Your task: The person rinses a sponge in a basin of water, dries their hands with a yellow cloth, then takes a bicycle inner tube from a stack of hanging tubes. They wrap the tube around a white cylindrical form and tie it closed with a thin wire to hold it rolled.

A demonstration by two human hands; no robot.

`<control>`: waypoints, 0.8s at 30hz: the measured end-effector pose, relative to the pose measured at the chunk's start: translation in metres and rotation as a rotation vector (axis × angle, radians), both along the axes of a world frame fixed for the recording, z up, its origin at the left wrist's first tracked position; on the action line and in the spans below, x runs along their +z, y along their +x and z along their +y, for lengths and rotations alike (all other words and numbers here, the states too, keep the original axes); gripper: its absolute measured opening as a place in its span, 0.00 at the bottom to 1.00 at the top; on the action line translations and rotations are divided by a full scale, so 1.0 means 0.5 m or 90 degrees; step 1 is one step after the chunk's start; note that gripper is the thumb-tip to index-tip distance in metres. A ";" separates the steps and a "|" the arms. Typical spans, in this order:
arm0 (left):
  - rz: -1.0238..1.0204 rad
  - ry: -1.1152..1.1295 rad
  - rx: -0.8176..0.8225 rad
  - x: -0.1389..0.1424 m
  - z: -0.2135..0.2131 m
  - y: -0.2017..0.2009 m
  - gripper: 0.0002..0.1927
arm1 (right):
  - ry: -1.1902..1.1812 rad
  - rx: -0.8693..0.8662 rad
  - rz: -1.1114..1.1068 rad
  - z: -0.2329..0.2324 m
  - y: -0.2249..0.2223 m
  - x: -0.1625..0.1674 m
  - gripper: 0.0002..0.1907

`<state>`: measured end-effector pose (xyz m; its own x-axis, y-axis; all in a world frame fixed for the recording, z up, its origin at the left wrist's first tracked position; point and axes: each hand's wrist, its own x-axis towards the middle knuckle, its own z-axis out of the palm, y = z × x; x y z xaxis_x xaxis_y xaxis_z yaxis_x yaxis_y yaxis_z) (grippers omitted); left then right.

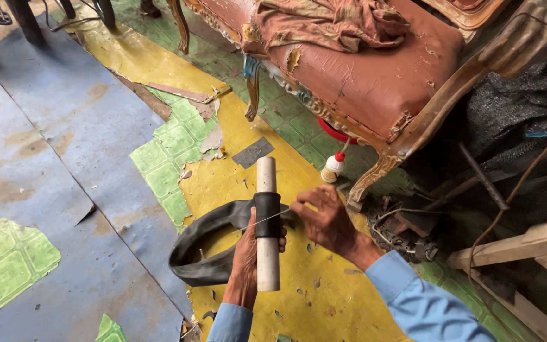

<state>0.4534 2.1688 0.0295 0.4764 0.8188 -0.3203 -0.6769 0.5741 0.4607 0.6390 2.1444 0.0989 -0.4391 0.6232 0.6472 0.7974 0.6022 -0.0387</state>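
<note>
Gripping a white pipe (267, 253) upright, the left hand (246, 256) had its fingers curled shut around the shaft just below a black rubber band (267, 215) wrapped round the pipe's middle. The right hand (327, 220), at three o'clock of the pipe, pinched a thin pale thread (272, 217) between closed fingertips, drawn taut across the band. A loop of black inner tube (201, 250) trailed from the band toward eight o'clock onto the yellow floor (324, 297). The step in hand looked like binding the rubber to the pipe with thread; the next turn would likely call for steady tension and a firm hold on the pipe. A small white bottle with a red cap (333, 166) stood at one o'clock, near a worn red sofa (362, 76).
</note>
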 end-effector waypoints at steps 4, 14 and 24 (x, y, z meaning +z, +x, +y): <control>-0.084 -0.026 -0.014 -0.013 0.005 0.002 0.25 | 0.022 0.088 0.045 0.000 -0.002 -0.002 0.16; -0.123 -0.092 -0.075 -0.054 0.016 0.009 0.24 | 0.018 0.090 0.024 0.004 0.009 -0.011 0.17; -0.134 -0.111 -0.111 -0.063 0.015 0.005 0.26 | 0.012 0.083 0.018 0.009 0.014 -0.013 0.17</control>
<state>0.4561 2.1763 -0.0022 0.6750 0.6606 -0.3288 -0.6315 0.7476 0.2057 0.6462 2.1489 0.0924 -0.4962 0.5495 0.6722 0.7114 0.7011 -0.0480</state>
